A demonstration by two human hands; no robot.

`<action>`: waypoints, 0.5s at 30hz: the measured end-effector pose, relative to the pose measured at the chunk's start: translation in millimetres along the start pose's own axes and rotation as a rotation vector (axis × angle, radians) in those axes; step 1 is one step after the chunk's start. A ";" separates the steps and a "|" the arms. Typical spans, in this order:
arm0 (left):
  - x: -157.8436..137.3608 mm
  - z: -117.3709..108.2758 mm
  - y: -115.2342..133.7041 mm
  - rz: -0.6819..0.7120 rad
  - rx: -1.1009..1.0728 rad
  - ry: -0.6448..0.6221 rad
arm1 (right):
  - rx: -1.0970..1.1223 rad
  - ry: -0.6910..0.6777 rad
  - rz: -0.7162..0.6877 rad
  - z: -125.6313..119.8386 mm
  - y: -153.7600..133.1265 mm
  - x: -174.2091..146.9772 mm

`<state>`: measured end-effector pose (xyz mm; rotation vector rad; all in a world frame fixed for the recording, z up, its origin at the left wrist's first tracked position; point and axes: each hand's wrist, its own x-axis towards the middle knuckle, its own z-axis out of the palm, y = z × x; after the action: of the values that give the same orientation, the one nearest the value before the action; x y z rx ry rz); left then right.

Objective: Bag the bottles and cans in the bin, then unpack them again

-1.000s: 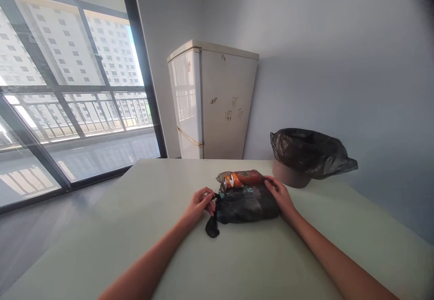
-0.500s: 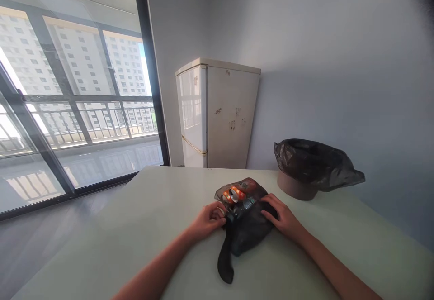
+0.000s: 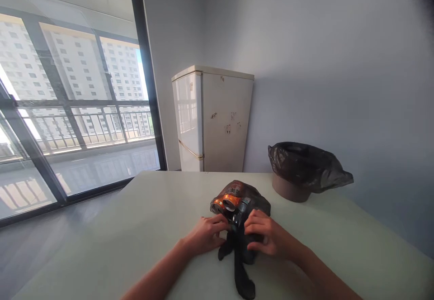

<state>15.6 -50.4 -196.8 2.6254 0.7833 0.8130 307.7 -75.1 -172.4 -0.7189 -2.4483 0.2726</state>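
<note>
A thin black plastic bag (image 3: 259,199) lies on the table, full of empties. Through its film show orange drink cans (image 3: 231,202) and a clear plastic bottle (image 3: 243,206). Its dark handle strips (image 3: 241,275) trail toward me. My left hand (image 3: 207,233) is closed at the bag's near left side, fingertips gripping the gathered film by the neck. From the right, my right hand (image 3: 266,233) curls its fingers round a bunch of the same bag. The two hands are a short way apart, and the film between the right fingers is partly hidden.
A brown bin (image 3: 290,189) lined with a black bag (image 3: 305,164) stands at the table's back right. Behind the pale table (image 3: 159,209) is a white fridge (image 3: 225,123). Sliding glass doors (image 3: 77,110) are on the left.
My right hand has moved left and toward me, drawing the bag together. The bag is more bunched, and its handle strips now hang farther right and nearer. The view has shifted slightly.
</note>
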 end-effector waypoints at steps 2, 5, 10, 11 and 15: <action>1.2 6.8 0.4 0.075 0.086 0.008 | 0.008 -0.106 -0.009 7.8 -10.2 6.3; 3.6 16.1 -1.2 0.162 0.196 0.033 | 0.000 -0.149 -0.010 17.9 -19.2 12.0; 4.5 12.7 -2.9 0.189 0.148 -0.017 | 0.021 -0.205 0.020 9.6 -24.6 13.4; 3.9 7.9 -2.5 0.169 0.086 -0.038 | 0.040 -0.216 0.040 4.5 -24.6 12.7; 1.5 -11.7 2.1 0.086 -0.120 -0.057 | 0.173 -0.186 0.105 -9.2 -20.6 8.1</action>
<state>10.6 -50.0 -185.9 2.5779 0.5913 0.7793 298.4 -87.5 -154.1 -0.7771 -2.5244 0.6089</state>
